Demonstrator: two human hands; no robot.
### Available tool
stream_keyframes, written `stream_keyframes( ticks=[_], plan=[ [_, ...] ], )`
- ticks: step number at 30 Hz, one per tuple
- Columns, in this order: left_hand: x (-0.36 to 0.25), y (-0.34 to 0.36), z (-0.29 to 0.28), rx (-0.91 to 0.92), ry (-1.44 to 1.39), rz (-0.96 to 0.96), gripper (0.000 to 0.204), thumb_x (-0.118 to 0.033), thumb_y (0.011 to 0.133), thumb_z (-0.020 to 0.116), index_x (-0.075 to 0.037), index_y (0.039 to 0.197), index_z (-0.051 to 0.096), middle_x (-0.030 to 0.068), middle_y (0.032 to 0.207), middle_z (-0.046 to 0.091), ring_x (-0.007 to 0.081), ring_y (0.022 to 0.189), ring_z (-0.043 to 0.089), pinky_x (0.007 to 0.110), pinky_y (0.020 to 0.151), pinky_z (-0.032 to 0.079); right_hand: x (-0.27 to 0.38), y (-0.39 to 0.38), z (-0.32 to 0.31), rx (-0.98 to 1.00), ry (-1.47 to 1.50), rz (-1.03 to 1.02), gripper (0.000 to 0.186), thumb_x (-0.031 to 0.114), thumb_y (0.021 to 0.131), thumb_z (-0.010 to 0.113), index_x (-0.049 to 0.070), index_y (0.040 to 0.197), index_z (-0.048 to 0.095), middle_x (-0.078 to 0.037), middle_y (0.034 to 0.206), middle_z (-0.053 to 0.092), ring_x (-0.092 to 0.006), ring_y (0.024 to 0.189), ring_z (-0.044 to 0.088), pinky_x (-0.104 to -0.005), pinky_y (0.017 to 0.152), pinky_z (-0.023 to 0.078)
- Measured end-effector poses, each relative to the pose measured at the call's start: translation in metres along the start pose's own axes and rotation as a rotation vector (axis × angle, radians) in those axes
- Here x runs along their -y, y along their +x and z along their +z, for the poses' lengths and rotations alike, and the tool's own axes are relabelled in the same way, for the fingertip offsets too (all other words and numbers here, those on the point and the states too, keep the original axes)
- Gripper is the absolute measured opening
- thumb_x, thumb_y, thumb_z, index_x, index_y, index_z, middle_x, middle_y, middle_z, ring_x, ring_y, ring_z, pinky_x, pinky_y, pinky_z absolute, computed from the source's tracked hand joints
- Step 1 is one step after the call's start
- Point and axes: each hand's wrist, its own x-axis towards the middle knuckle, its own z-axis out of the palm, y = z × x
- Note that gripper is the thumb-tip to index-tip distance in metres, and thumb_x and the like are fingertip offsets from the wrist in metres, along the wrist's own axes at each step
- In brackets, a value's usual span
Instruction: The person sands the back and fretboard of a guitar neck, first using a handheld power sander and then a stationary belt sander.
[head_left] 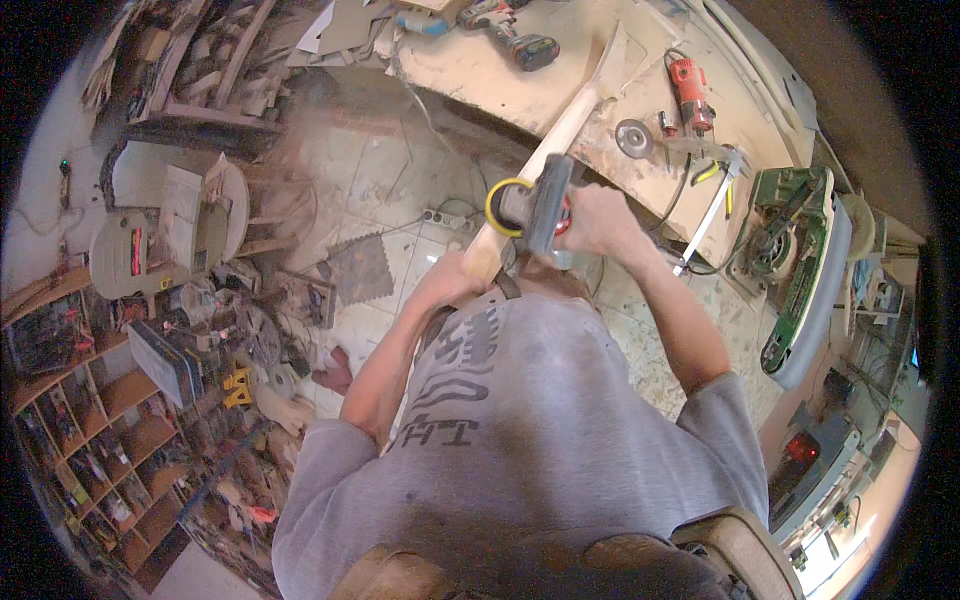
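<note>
A long, pale, shaped piece of wood (566,130) slants from near my waist up to the workbench (455,60), its far end widening over the bench top. My left hand (447,281) is closed round the near end of the wood. In my right hand (598,222) is a cordless sander (546,205), dark-bodied with a round, yellow-rimmed pad. The pad is at the wood, a little beyond my left hand; whether it touches I cannot tell. My right fingers are partly hidden behind the tool.
A cordless drill (512,35) lies at the bench's back; a red power tool (690,92), a metal disc (634,139) and pliers (708,172) lie right. Farther right stands a green machine (800,270). Shelving (90,420) and a blue-grey case (165,362) are left. Cables cross the tiled floor.
</note>
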Motion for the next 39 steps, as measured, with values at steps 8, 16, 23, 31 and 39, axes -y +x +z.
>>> stream_keyframes(
  ticks=[8, 16, 23, 31, 39],
  plan=[
    [0.019, 0.003, -0.01, 0.17, -0.374, 0.004, 0.051, -0.035, 0.079, 0.078, -0.001, 0.114, 0.067, 0.0098, 0.097, 0.073, 0.0187, 0.085, 0.07, 0.033, 0.077, 0.055, -0.07, -0.001, 0.008, -0.19, 0.431, 0.402, 0.057, 0.04, 0.068, 0.075, 0.004, 0.111, 0.068, -0.021, 0.084, 0.071, -0.0316, 0.083, 0.072, -0.0429, 0.074, 0.055],
    [0.046, 0.07, -0.004, 0.171, -0.598, -0.211, 0.083, -0.071, 0.093, 0.049, 0.002, 0.134, 0.054, 0.0139, 0.11, 0.069, 0.0203, 0.091, 0.071, 0.034, 0.079, 0.056, -0.129, -0.07, 0.061, -0.55, 1.771, 0.34, 0.048, 0.031, 0.086, 0.066, -0.001, 0.121, 0.058, -0.011, 0.099, 0.067, -0.0215, 0.083, 0.066, -0.0346, 0.078, 0.054],
    [0.007, 0.125, 0.003, -0.023, -0.316, -0.009, 0.079, -0.066, 0.092, 0.056, 0.001, 0.133, 0.056, 0.011, 0.111, 0.07, 0.0266, 0.104, 0.066, 0.037, 0.091, 0.051, -0.11, -0.102, 0.067, -0.653, 2.099, 0.208, 0.065, 0.049, 0.097, 0.041, -0.005, 0.133, 0.051, -0.02, 0.106, 0.067, -0.0309, 0.087, 0.069, -0.0416, 0.077, 0.058],
    [-0.054, 0.141, 0.024, -0.308, 0.264, 0.153, 0.064, -0.053, 0.085, 0.073, 0.004, 0.113, 0.063, 0.02, 0.102, 0.07, 0.0305, 0.099, 0.067, 0.04, 0.087, 0.051, -0.117, -0.11, 0.082, -0.732, 2.127, 0.23, 0.052, 0.039, 0.096, 0.046, -0.002, 0.128, 0.054, -0.019, 0.107, 0.067, -0.0305, 0.086, 0.069, -0.044, 0.076, 0.059],
    [-0.083, 0.09, -0.004, 0.04, -0.336, 0.36, 0.054, -0.049, 0.099, 0.055, -0.001, 0.125, 0.058, 0.0039, 0.077, 0.056, 0.0136, 0.065, 0.059, 0.031, 0.057, 0.048, -0.129, -0.1, 0.11, -0.821, 1.976, 0.41, 0.045, 0.034, 0.095, 0.049, 0.002, 0.125, 0.054, -0.016, 0.107, 0.067, -0.0278, 0.087, 0.069, -0.0434, 0.076, 0.06]
  ],
)
